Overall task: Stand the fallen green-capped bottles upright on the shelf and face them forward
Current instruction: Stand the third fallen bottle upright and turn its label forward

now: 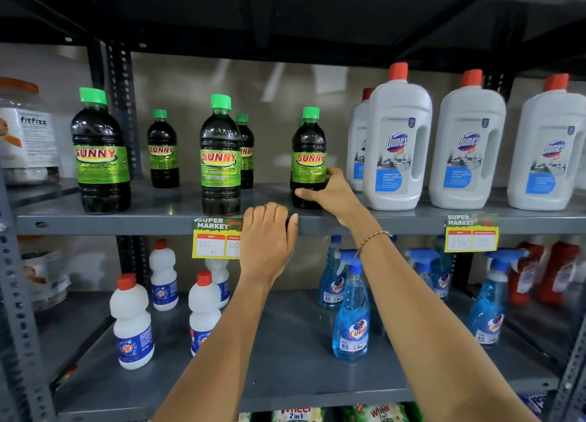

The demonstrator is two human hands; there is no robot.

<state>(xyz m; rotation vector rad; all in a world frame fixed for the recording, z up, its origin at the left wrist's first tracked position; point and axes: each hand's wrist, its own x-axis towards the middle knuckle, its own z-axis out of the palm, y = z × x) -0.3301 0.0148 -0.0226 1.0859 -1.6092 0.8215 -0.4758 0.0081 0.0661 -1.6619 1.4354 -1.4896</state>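
Several dark green-capped Sunny bottles stand upright on the grey middle shelf (158, 220), labels facing me. The rightmost front bottle (309, 148) is upright with my right hand (333, 193) wrapped around its lower body. Another cap peeks out just behind it. My left hand (268, 240) rests with fingers curled over the shelf's front edge, holding nothing. Other front bottles stand at the left (100, 155) and in the middle (220, 158), with smaller-looking ones behind (162, 150) (245, 155).
White red-capped Domex jugs (396, 142) stand close to the right of the held bottle. A fitfizz jar (27, 133) sits at the far left. Price tags (217, 239) hang off the shelf edge. Below are white bottles (131, 323) and blue spray bottles (352, 310).
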